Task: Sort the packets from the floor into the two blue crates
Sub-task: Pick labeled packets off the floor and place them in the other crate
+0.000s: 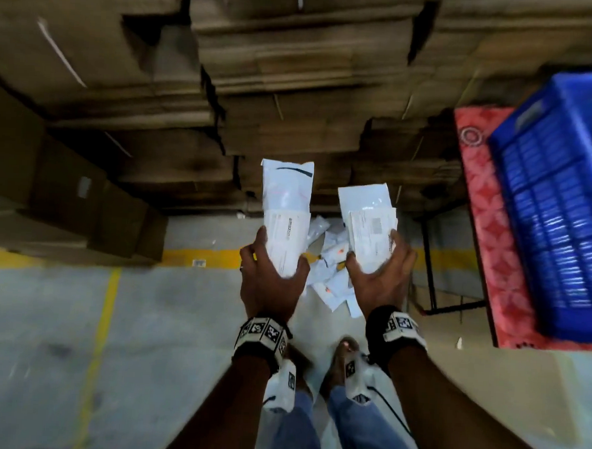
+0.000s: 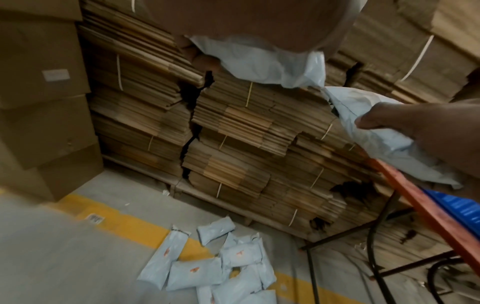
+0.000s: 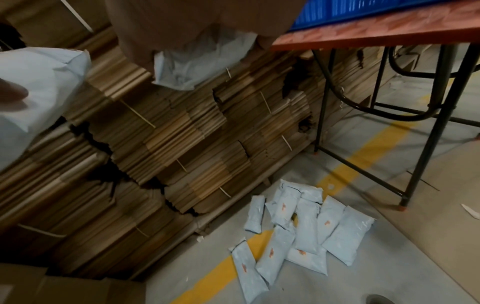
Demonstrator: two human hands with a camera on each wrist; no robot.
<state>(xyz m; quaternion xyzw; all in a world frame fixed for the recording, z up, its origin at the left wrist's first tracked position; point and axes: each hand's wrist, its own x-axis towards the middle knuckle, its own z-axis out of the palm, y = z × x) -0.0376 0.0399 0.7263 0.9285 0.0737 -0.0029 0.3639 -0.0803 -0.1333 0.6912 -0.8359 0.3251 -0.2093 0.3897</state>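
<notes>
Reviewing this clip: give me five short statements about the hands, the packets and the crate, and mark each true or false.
1. The left hand holds a white packet upright. True.
2. The right hand holds nothing. False: it grips another packet, label side towards the head camera.
3. A pile of packets lies on the floor, across the yellow line. True.
4. The blue crate stands on the floor beside the pile. False: it sits on the red-topped table.
5. Stacks of flattened cardboard stand behind the pile. True.
</notes>
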